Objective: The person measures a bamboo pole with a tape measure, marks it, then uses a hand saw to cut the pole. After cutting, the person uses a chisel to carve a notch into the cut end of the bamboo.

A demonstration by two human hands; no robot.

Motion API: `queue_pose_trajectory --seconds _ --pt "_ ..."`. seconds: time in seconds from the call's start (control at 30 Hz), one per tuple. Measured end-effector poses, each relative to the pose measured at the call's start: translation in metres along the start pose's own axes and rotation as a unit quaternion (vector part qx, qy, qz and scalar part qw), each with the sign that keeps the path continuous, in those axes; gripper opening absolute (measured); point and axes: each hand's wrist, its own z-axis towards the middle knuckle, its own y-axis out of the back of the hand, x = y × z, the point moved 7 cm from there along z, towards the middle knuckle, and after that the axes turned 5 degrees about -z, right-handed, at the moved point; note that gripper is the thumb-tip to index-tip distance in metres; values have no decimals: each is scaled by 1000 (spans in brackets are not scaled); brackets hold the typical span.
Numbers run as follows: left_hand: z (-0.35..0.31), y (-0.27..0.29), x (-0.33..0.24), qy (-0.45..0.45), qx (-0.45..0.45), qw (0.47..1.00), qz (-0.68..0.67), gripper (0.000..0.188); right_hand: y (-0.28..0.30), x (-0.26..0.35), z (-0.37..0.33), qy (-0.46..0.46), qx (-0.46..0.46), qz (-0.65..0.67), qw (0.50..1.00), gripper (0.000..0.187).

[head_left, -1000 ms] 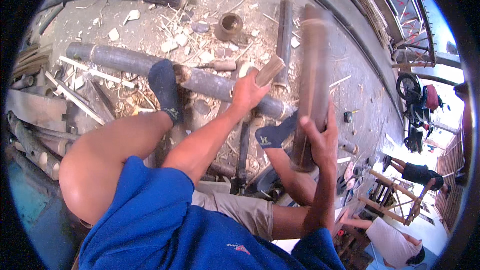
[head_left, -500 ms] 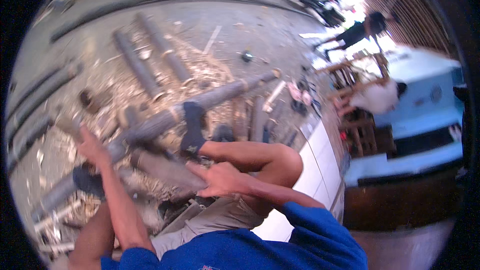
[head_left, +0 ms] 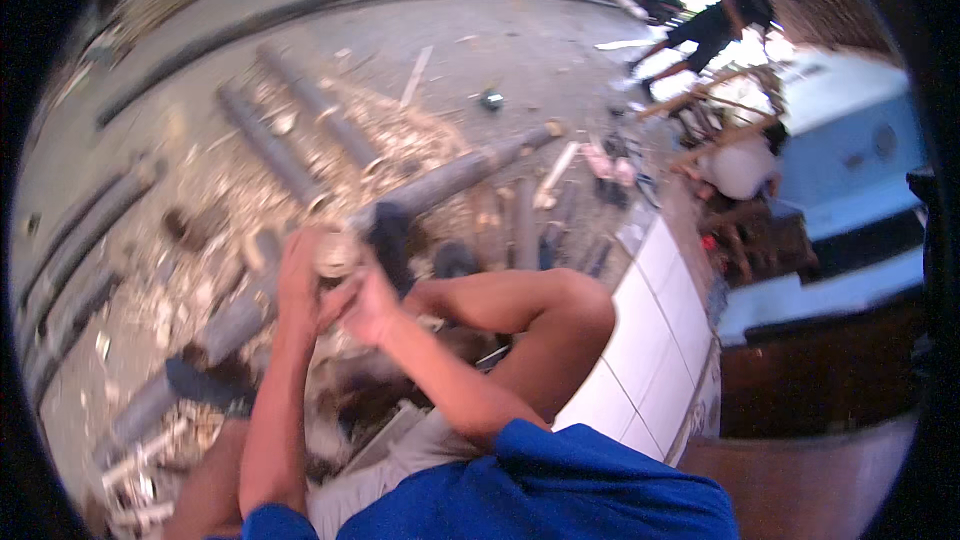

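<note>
Both my hands are brought together in front of me around a short, pale, round-ended piece (head_left: pixel 338 254) that looks like cut bamboo. My left hand (head_left: pixel 301 275) wraps its left side. From the lower right, my right hand (head_left: pixel 367 305) closes on it, its fingers blurred. Beneath and beyond them a long grey-brown bamboo pole (head_left: pixel 455 178) lies slantwise across the floor. My dark-covered feet rest against this pole, one foot (head_left: pixel 392 245) on the right and the other (head_left: pixel 210 383) on the left. A brown, blurred thing lies between my legs, partly hidden by my right forearm.
Pale shavings (head_left: pixel 410 135) cover the floor around the pole. Two cut bamboo lengths (head_left: pixel 268 145) lie ahead, with more poles (head_left: pixel 95 215) at the left. White tiles (head_left: pixel 640 325) edge my right side. Far right are a person in dark clothes (head_left: pixel 712 28) and a bent person in white (head_left: pixel 742 166).
My left hand has come from the far left to the middle with the short piece. My right hand has left the brown thing and moved up and left to meet it.
</note>
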Motion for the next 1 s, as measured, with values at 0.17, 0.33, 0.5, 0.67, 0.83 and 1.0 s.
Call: queue_pose_trajectory --seconds 0.17,0.33,0.5,0.67,0.83,1.0 --pt "-64 52 90 84 134 973 168 96 9 10 7 152 -97 -291 940 25" --pt "-151 91 174 313 203 860 348 100 18 -63 6 52 -59 -493 866 21" --pt "-152 89 194 317 225 876 284 84 16 -106 12 54 -77 -664 742 33" --pt "-149 90 194 340 252 865 269 82 31 -129 35 5 -101 -593 799 35" --pt "-147 91 191 350 254 863 261 82 33 -144 46 139 -144 -654 730 23" --pt "-145 93 189 354 258 859 266 82 33 -138 48 156 -153 -702 678 24"
